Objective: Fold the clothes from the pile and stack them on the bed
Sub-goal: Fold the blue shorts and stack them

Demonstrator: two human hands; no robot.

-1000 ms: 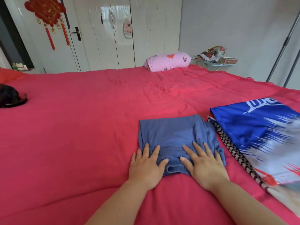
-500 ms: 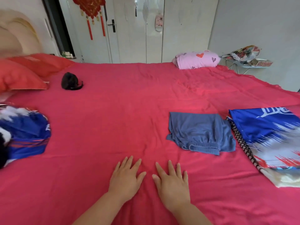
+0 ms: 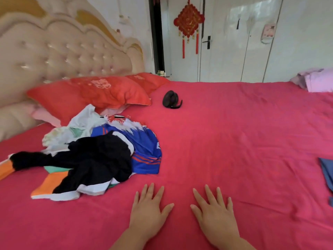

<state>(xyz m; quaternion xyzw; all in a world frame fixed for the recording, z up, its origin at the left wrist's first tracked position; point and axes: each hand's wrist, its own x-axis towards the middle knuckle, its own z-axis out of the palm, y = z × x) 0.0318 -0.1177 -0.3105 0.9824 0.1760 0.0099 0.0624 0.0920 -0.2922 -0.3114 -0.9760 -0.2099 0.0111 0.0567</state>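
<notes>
A pile of unfolded clothes (image 3: 93, 156) lies on the left of the red bed (image 3: 234, 132): a black garment on top, a blue jersey with orange stripes (image 3: 146, 152), white and orange pieces beneath. My left hand (image 3: 149, 212) and my right hand (image 3: 214, 213) both rest flat on the bare sheet near the front edge, fingers spread, holding nothing. The pile's nearest edge is a short way left of my left hand. The folded blue-grey garment (image 3: 327, 172) shows only as a sliver at the right edge.
Red pillows (image 3: 93, 94) lean at the tufted headboard (image 3: 54, 56) on the left. A small dark object (image 3: 171, 100) sits on the sheet near them. A folded pink item (image 3: 317, 82) lies at the far right. White doors stand behind the bed.
My view swung left, so the pile came into sight and the folded blue-grey garment slid to the right edge. Both hands left that garment and now lie flat on bare sheet.
</notes>
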